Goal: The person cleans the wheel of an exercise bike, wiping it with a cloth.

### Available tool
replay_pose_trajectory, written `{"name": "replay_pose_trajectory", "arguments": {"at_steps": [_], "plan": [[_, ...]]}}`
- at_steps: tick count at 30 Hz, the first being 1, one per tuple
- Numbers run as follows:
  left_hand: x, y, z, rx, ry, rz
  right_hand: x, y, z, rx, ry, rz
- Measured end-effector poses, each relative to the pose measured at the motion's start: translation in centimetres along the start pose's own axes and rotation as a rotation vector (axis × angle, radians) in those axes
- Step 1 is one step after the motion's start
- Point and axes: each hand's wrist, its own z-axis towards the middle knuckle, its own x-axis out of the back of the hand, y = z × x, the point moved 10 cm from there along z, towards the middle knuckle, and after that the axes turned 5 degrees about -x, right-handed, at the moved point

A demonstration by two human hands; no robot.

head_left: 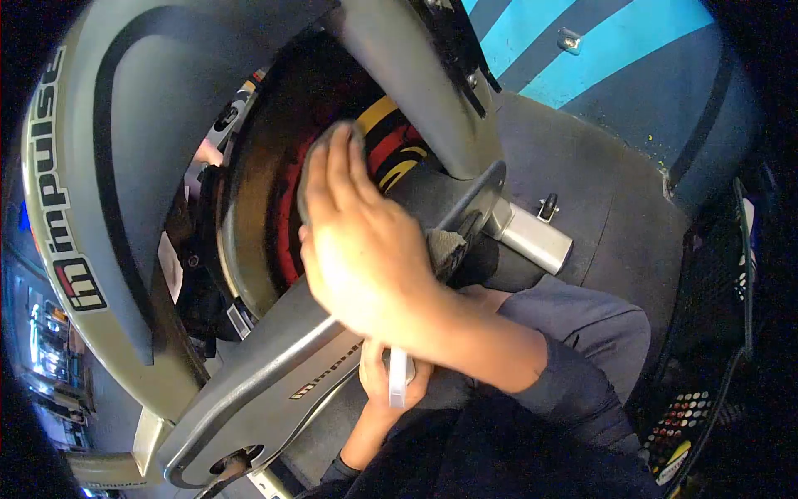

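My right hand (366, 258) is stretched toward the flywheel of an exercise bike, its back toward me and fingers extended and close together. A grey cloth (446, 245) shows behind the wrist, and a grey edge beside the fingers looks like cloth under the palm. Black, red and yellow markings cover the flywheel (287, 208). Below, my left hand (378, 378) is closed around a narrow white object (398, 378); the right forearm hides its upper end, so its kind is unclear.
The bike's grey frame (133, 166) curves along the left, and its chain guard (258, 378) slopes below the flywheel. A silver metal tube (536, 237) juts out at right. Beyond lie a dark mat (582, 166), a blue striped panel (615, 50) and a black mesh basket (706, 333).
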Motion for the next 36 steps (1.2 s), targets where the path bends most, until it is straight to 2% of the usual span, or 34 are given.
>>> {"name": "replay_pose_trajectory", "arguments": {"at_steps": [2, 6, 10, 13, 14, 16, 17, 20, 23, 26, 28, 29, 31, 34, 36], "plan": [[0.0, 0.4, 0.5, -0.035, 0.046, 0.06, 0.0, 1.6, 1.3, 0.011, 0.084, -0.027], [-0.3, -0.8, -0.6, 0.027, 0.004, -0.039, 0.7, 4.9, 3.1, -0.073, 0.09, -0.042], [-0.1, -0.9, -0.6, 0.066, 0.022, -0.043, 1.8, 4.6, 3.3, -0.124, 0.07, 0.129], [0.5, 1.1, 0.9, -0.05, 0.029, 0.061, 1.3, 0.0, 1.1, 0.055, 0.07, -0.033], [0.3, -0.5, -0.2, 0.038, 0.063, -0.117, 0.9, -1.4, 0.2, 0.049, 0.05, -0.013], [-0.9, 0.4, -0.1, -0.134, -0.135, 0.009, 0.0, -2.9, -1.3, 0.118, 0.013, -0.096], [-0.9, 0.5, 0.0, -0.13, -0.135, 0.013, 0.0, -2.9, -1.2, 0.119, 0.01, -0.091], [-0.5, 0.6, 0.1, -0.116, -0.09, 0.043, -0.3, -2.9, -1.1, 0.108, -0.043, -0.104], [-0.1, 0.1, -0.3, -0.054, -0.009, -0.04, 0.2, -1.8, 0.1, 0.045, -0.006, -0.02], [0.1, 0.9, 1.0, -0.055, -0.003, 0.063, 0.6, 0.0, 1.4, 0.071, 0.112, -0.011], [0.4, 1.6, 1.3, -0.085, 0.035, 0.045, 0.7, 1.2, 2.0, 0.046, 0.088, -0.011], [-0.1, 0.0, 0.1, 0.005, 0.02, -0.06, 1.1, 1.8, 2.3, 0.025, 0.111, -0.01], [0.0, 0.0, 0.1, 0.007, 0.024, -0.072, 1.9, 2.9, 3.3, -0.021, 0.115, 0.048], [0.3, 0.2, 0.2, -0.006, 0.044, -0.097, 1.7, 2.4, 3.7, -0.059, 0.069, -0.077], [0.4, 0.1, 0.2, -0.001, 0.045, -0.078, 1.5, 0.0, 1.9, -0.001, 0.086, -0.149]]}}
